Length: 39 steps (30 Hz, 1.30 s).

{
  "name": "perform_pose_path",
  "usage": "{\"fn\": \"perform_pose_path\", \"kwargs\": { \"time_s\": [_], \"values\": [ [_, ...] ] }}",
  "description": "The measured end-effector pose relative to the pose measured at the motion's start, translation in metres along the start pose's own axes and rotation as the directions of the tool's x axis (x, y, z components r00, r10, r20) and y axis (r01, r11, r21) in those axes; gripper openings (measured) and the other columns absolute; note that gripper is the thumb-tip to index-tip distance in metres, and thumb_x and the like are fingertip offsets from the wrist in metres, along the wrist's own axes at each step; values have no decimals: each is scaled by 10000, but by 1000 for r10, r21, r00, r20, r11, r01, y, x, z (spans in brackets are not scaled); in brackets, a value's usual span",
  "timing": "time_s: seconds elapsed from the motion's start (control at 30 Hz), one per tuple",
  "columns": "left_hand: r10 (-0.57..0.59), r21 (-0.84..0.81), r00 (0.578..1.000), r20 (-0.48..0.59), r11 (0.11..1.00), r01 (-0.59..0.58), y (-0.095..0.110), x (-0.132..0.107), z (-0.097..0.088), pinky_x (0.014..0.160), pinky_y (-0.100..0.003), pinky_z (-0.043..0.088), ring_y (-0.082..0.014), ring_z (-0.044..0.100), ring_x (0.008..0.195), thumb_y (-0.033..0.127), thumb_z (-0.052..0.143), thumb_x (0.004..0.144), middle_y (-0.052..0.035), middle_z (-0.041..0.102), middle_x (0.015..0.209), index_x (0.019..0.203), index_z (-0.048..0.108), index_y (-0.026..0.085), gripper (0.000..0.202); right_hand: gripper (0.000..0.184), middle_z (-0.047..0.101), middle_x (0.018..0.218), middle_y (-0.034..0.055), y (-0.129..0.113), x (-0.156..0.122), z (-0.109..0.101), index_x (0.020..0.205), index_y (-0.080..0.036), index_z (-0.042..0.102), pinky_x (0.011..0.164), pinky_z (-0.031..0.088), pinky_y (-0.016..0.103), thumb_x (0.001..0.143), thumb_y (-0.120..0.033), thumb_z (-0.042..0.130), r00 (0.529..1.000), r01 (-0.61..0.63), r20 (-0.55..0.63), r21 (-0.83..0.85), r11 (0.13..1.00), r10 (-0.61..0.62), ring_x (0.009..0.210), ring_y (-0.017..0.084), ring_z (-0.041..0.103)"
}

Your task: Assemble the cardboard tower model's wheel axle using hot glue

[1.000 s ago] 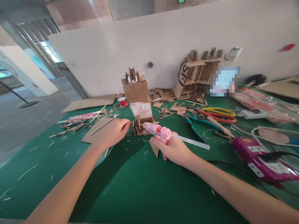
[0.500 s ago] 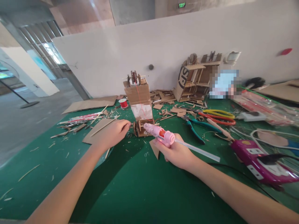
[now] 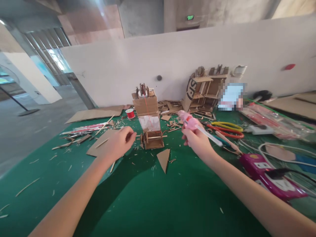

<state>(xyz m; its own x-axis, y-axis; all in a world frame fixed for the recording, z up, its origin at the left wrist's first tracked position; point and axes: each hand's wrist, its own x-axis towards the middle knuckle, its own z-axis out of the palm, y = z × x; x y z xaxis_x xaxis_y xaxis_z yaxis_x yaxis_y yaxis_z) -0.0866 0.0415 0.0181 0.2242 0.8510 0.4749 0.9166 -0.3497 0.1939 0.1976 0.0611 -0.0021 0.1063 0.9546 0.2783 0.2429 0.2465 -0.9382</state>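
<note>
Nearest, at the right of the green table [image 3: 153,204], counting one purple power strip [image 3: 258,174] with one black plug [image 3: 274,173] in it. Next, toward the middle, meeting one flat cardboard triangle [image 3: 164,160]. With the left hand [image 3: 118,141], pinching thumb to fingertips, nearly closed, on the end of one thin wooden axle [image 3: 138,136], it seems, the contact being small and partly hidden. With the right hand [image 3: 197,140], gripping one pink glue gun [image 3: 189,121], fingers closed around the handle, one clear glue stick [image 3: 209,135] protruding behind, well apart from any cardboard model. Between the hands and just beyond, finding one standing cardboard tower [image 3: 145,108] with one orange thread [image 3: 147,110] down the front. Farther back, spotting one red thread spool [image 3: 130,114] and one shelved cardboard model [image 3: 191,90]; farthest, above the white partition [image 3: 118,69], one green exit sign [image 3: 190,17].
</note>
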Motion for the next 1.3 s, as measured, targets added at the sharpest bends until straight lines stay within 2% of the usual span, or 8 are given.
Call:
{"fn": "perform_pose_path", "kwargs": {
  "time_s": [0.13, 0.23, 0.3, 0.43, 0.6, 0.87, 1.07, 1.3],
  "values": [
    [112, 15, 993, -21, 994, -112, -4, -1, 3, 552, -264, 300, -115, 399, 537, 309, 416, 939, 28, 404, 585, 583, 315, 195, 387, 139, 625, 788, 47, 15, 28, 9, 828, -182, 617, 683, 469, 330, 804, -289, 531, 980, 199, 89, -354, 914, -179, 759, 208, 592],
    [109, -25, 994, 8, 994, -109, -8, -1, 8, 573, -268, 323, -115, 420, 555, 341, 387, 957, 22, 415, 619, 574, 309, 192, 418, 174, 661, 937, 82, 23, 47, 23, 918, -166, 645, 762, 464, 315, 830, -266, 533, 976, 215, 79, -443, 870, -201, 892, 224, 606],
    [77, -60, 997, -10, 995, -78, -10, -1, 13, 609, -272, 363, -124, 479, 604, 360, 394, 956, 13, 482, 691, 639, 401, 195, 358, 158, 679, 886, 89, 28, 57, 33, 877, -150, 652, 721, 462, 297, 836, -256, 542, 981, 193, 91, -473, 860, -170, 830, 221, 625],
    [-29, -158, 997, -71, 987, 17, -16, -1, 23, 656, -284, 450, -166, 596, 757, 341, 427, 933, -28, 598, 909, 1002, 518, 219, 167, 181, 688, 984, 119, 36, 68, 47, 978, -138, 642, 750, 443, 283, 846, -215, 544, 982, 189, 81, -544, 818, -173, 896, 228, 632],
    [-101, -276, 985, -141, 959, 59, -19, -1, 29, 632, -282, 496, -162, 598, 750, 356, 467, 907, -40, 574, 914, 1126, 468, 209, 264, 264, 685, 1033, 152, 43, 69, 49, 1108, -116, 588, 745, 431, 298, 885, -232, 506, 977, 206, 92, -631, 748, -191, 927, 254, 633],
    [-62, -288, 998, 20, 955, 65, -14, -6, 37, 821, -387, 522, -261, 569, 1092, 435, 505, 885, -115, 552, 1240, 1344, 366, 227, 523, 297, 658, 1048, 174, 51, 70, 49, 1132, -88, 571, 871, 393, 376, 899, -247, 481, 956, 269, 127, -734, 623, -263, 1026, 305, 558],
    [-45, -343, 993, 113, 936, 81, -10, -8, 34, 929, -446, 492, -296, 506, 1225, 452, 472, 903, -113, 461, 1405, 1437, 280, 247, 604, 450, 573, 1189, 235, 51, 59, 45, 1274, -10, 461, 955, 351, 439, 896, -254, 463, 939, 283, 95, -757, 589, -330, 1134, 334, 470],
    [-29, -453, 989, 144, 887, 92, 4, -6, 29, 947, -444, 502, -278, 523, 1218, 439, 524, 878, -114, 475, 1395, 1403, 318, 245, 596, 256, 604, 1058, 140, 25, 36, 23, 1064, -132, 556, 926, 394, 390, 831, -136, 449, 901, 393, 162, -698, 598, -403, 1034, 275, 515]
  ]
}}
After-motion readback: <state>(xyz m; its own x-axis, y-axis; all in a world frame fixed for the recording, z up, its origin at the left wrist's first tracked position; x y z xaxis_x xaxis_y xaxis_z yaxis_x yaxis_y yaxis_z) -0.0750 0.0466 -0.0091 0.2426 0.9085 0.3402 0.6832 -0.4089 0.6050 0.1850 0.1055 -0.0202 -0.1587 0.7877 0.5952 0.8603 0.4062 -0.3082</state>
